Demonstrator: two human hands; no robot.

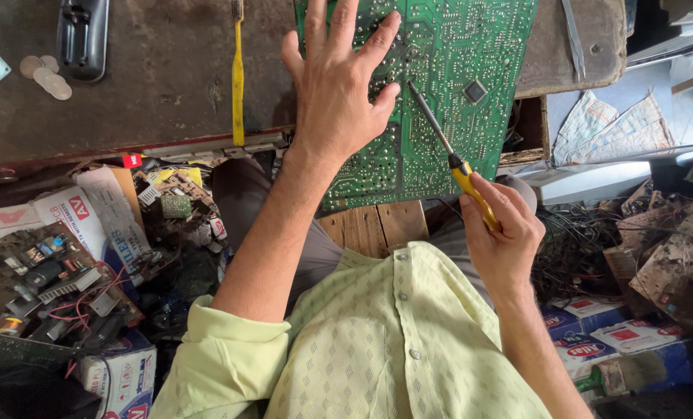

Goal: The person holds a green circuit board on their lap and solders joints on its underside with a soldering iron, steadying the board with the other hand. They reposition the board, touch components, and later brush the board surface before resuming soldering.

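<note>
A large green circuit board (447, 70) lies solder-side up across the edge of a dark worn workbench (152, 85). My left hand (339, 85) rests flat on the board with fingers spread, pressing it down. In my right hand (502, 233) I grip a screwdriver (459, 159) with a yellow handle. Its metal shaft slants up and left, and the tip touches the board just right of my left thumb. A small black chip (475, 91) sits on the board to the right of the tip.
A yellow-handled brush (238, 70), coins (45, 75) and a black device (83, 35) lie on the bench. Below left are scrap boards (44, 279) and small boxes (121, 380). To the right lie tangled wires (587, 240), more boards (672, 256) and boxes (618, 337).
</note>
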